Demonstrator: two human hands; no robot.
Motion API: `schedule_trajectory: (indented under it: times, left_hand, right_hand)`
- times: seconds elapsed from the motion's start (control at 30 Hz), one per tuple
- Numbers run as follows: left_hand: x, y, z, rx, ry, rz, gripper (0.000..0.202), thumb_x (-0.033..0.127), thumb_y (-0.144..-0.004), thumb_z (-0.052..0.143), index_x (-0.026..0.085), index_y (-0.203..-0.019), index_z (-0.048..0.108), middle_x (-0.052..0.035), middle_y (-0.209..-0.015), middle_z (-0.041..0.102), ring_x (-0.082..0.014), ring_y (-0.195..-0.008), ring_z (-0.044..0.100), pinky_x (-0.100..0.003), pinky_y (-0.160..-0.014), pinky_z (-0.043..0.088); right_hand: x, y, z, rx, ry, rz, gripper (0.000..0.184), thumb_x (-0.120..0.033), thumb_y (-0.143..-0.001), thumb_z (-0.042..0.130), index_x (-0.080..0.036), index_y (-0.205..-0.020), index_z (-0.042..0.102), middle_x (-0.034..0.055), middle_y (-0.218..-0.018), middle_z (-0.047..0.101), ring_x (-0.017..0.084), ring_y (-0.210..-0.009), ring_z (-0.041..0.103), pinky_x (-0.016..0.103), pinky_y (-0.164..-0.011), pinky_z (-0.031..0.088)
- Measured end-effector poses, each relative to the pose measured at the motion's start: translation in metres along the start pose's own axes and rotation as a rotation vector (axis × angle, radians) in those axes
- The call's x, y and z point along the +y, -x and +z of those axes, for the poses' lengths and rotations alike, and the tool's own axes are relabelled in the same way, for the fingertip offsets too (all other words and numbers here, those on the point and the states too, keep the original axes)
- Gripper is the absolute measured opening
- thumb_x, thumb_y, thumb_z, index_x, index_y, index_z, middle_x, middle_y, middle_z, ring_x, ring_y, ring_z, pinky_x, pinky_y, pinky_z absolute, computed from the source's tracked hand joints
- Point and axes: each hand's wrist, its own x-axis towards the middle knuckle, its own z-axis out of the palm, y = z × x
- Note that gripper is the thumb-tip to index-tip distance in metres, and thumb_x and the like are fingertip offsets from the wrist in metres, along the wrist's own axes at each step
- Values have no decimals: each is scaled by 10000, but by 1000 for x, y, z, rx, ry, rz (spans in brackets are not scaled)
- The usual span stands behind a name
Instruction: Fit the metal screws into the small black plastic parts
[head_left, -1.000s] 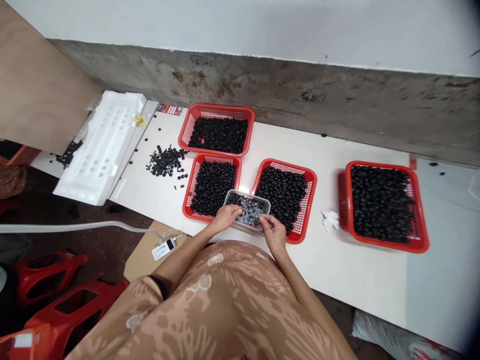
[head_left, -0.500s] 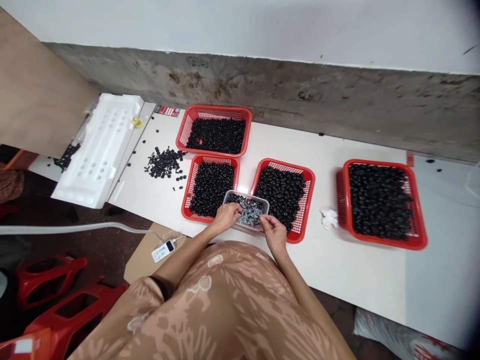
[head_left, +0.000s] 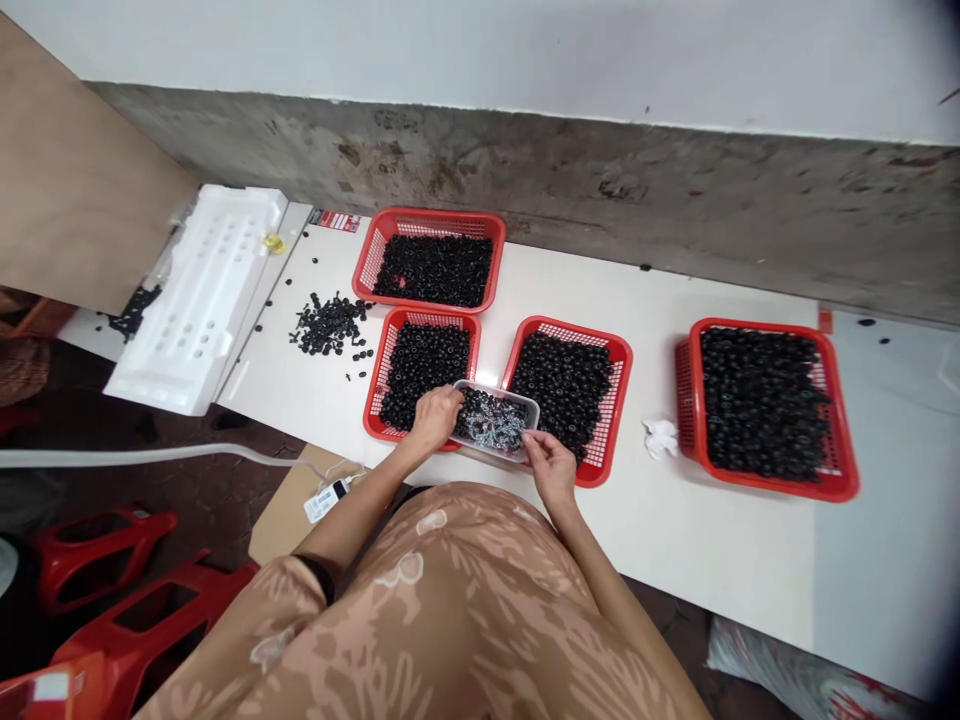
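A clear plastic container (head_left: 491, 454) holds small silvery metal pieces and black pieces. It rests over the near edges of two red baskets. My left hand (head_left: 437, 418) has its fingers closed on the container's left rim, over the left basket (head_left: 371, 425) of black ring-like parts. At the right front corner, my right hand (head_left: 551, 466) pinches the container between thumb and fingers. Just behind that hand stands the middle red basket (head_left: 621, 400), also filled with black round parts.
Another red basket (head_left: 427, 217) of small black pieces stands behind, and a fuller one (head_left: 844, 440) far right. Loose black pieces (head_left: 330, 325) lie left, beside a white foam block (head_left: 199, 300). Crumpled white tissue (head_left: 660, 438) lies on the white table (head_left: 705, 560).
My left hand has moved left, out from over the metal pieces to the container's left rim. My right hand keeps its hold on the corner.
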Motion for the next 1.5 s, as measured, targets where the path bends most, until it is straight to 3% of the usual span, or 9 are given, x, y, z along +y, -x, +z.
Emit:
schedule_trajectory:
  times: [0.2, 0.33, 0.47, 0.67, 0.97, 1.1, 1.27, 1.37, 1.5]
  left_hand:
    - [19, -3, 26, -224, -93, 172, 253, 125, -885, 447, 138, -845, 696, -111, -874, 613, -219, -937, 508, -330, -801, 396]
    - [15, -2, 21, -120, 5, 135, 256, 221, -917, 449, 223, -1014, 686, -59, -928, 621, -193, -921, 502, -296, -794, 408]
    - [-1, 1, 7, -15, 31, 22, 269, 187, -916, 433, 194, -1045, 669, -74, -973, 612, -197, -942, 496, -306, -827, 408]
    - [-7, 9, 1, -37, 14, 4, 288, 171, -925, 393, 192, -991, 673, -94, -943, 582, -208, -943, 472, -327, -827, 392]
    - [17, -11, 23, -113, -153, 231, 264, 77, -876, 399, 86, -857, 662, -183, -973, 576, -283, -1065, 422, -407, -866, 309]
    - [26, -18, 21, -132, -119, 199, 266, 56, -866, 389, 71, -867, 655, -202, -903, 610, -295, -1048, 450, -423, -899, 299]
    - [26, -7, -2, -96, 196, 57, 124, 154, -818, 541, 141, -898, 634, -127, -934, 649, -260, -1005, 508, -410, -906, 340]
    - [25, 9, -12, -134, 711, -80, 184, 211, -750, 628, 161, -926, 633, -47, -885, 658, -166, -834, 571, -302, -802, 417]
    - [26, 30, -19, -249, 1409, -353, 315, 207, -647, 704, 115, -938, 626, -42, -819, 652, -113, -711, 601, -227, -685, 440]
  right_hand:
    - [-8, 1, 3, -13, 18, -19, 418, -525, -735, 641, -141, -897, 675, 38, -703, 660, 129, -536, 523, 239, -498, 438]
    - [-8, 2, 1, 26, 9, -11, 441, -533, -712, 659, -136, -903, 682, 53, -748, 678, 151, -586, 564, 255, -532, 467]
    - [-5, 1, -1, 21, 11, -15, 441, -535, -722, 652, -139, -913, 679, 65, -798, 688, 162, -619, 590, 262, -548, 478]
    - [-4, 0, 2, -4, 31, -21, 443, -544, -738, 639, -139, -915, 672, 67, -795, 686, 156, -597, 579, 253, -522, 468]
    - [2, 0, 0, -11, 7, -26, 430, -522, -745, 652, -136, -935, 669, 70, -835, 690, 160, -646, 596, 250, -561, 470]
    - [0, 1, -2, 1, 10, -39, 425, -513, -750, 649, -134, -940, 672, 73, -831, 692, 165, -662, 601, 258, -582, 482]
    - [-7, 3, -2, -3, 24, -50, 417, -520, -752, 633, -142, -923, 672, 72, -823, 690, 169, -656, 601, 268, -580, 493]
    - [-18, 5, 1, -63, 53, -71, 395, -519, -769, 617, -156, -916, 673, 50, -758, 674, 151, -596, 570, 253, -542, 474]
    - [-42, 9, 7, -215, 145, -156, 353, -499, -810, 586, -176, -914, 684, 32, -715, 653, 141, -570, 547, 245, -537, 458]
